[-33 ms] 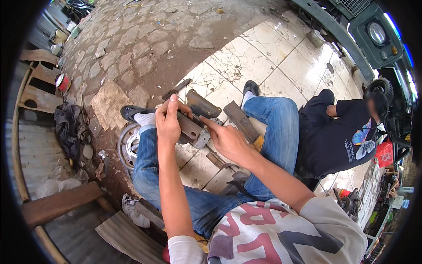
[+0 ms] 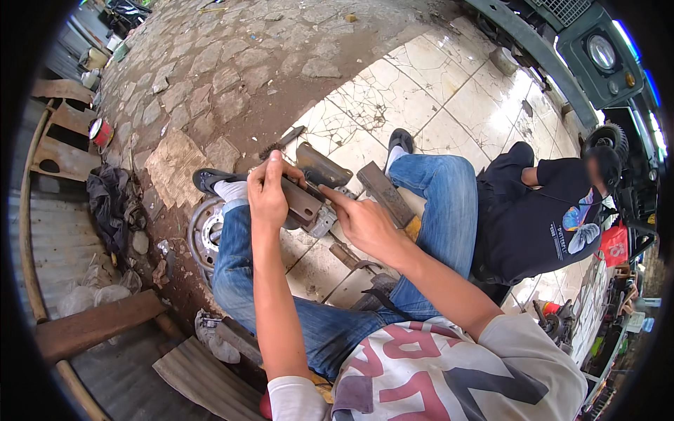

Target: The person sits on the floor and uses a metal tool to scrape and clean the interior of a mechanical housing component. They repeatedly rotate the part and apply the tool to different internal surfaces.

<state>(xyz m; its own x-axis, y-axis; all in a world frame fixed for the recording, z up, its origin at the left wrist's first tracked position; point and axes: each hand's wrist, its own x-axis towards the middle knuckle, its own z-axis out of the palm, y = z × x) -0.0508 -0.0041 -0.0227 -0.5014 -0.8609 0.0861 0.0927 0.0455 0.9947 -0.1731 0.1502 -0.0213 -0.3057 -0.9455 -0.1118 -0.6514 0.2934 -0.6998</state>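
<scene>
We've got room over the white tiles [image 2: 414, 84] ahead, curved metal piece [image 2: 323, 165] blocking just past our left hand [image 2: 269, 199], rusty bar [image 2: 385, 194] beyond our right hand [image 2: 368, 228], right knee [image 2: 449, 175] walling us in.

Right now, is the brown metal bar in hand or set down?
In hand: the left hand grips the brown metal bar; any support beneath is hidden.

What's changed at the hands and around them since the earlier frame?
Nothing visibly moved, was taken up or let go. The left hand still holds the brown metal piece, the right hand stays by its near end, and the dark-shirted co-worker is in the same place.
</scene>
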